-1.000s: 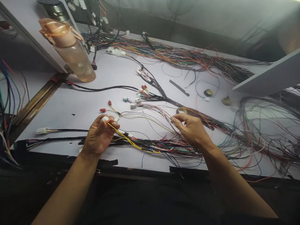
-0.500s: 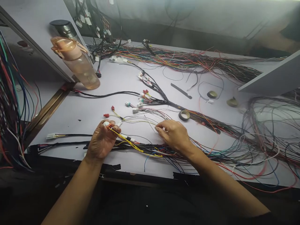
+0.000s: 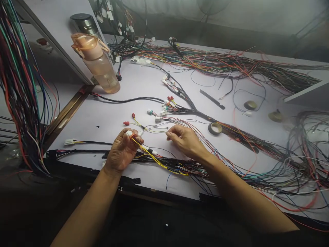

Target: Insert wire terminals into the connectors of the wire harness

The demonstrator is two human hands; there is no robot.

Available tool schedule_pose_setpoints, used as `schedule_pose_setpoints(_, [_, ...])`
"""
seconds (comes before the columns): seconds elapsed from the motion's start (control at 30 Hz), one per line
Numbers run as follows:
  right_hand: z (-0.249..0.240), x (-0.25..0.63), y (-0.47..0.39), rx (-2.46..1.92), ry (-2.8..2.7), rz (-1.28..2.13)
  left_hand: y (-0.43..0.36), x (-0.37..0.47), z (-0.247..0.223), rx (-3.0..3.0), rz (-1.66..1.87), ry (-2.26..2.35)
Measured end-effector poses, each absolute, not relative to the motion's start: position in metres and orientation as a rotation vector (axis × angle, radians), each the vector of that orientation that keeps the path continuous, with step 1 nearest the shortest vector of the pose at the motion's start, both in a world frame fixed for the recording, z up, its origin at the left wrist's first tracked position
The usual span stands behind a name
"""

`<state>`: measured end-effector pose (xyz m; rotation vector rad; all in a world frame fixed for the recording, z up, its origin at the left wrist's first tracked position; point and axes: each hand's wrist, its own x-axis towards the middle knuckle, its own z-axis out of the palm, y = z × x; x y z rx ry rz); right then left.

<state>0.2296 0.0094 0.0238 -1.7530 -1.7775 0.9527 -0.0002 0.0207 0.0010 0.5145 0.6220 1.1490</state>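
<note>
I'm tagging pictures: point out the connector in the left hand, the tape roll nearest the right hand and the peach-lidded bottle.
Connector (image 3: 129, 133): head view, on its white end.
Tape roll (image 3: 212, 132): head view, on its dark side.
Bottle (image 3: 100, 71): head view, on its body.

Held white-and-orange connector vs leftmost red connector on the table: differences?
The held connector is white and orange; the red connector looks all red.
The held connector is in the left hand; the red connector lies on the table.
Both have wires attached.
</note>
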Motion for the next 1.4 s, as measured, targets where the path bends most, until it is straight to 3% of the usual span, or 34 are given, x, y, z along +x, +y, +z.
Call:
schedule_pose_setpoints(0.13, [0.036,0.219,-0.008,-1.472,-1.642,1.194,0.019,0.002,0.003,0.511,1.141,0.613])
schedule_pose_setpoints(0.53, [0.037,0.199,-0.031,-1.37,-2.016,0.643,0.009,0.001,0.005,0.745,0.921,0.601])
schedule_pose_setpoints(1.1, [0.034,0.212,-0.031,-1.476,-1.981,0.526,0.011,0.0,0.005,0.803,0.911,0.774])
schedule_pose_setpoints(1.27, [0.034,0.272,-0.017,-1.839,-1.764,0.256,0.015,0.0,0.002,0.769,0.926,0.796])
schedule_pose_setpoints(1.4, [0.029,0.295,-0.01,-2.169,-1.699,0.242,0.016,0.002,0.004,0.771,0.923,0.827])
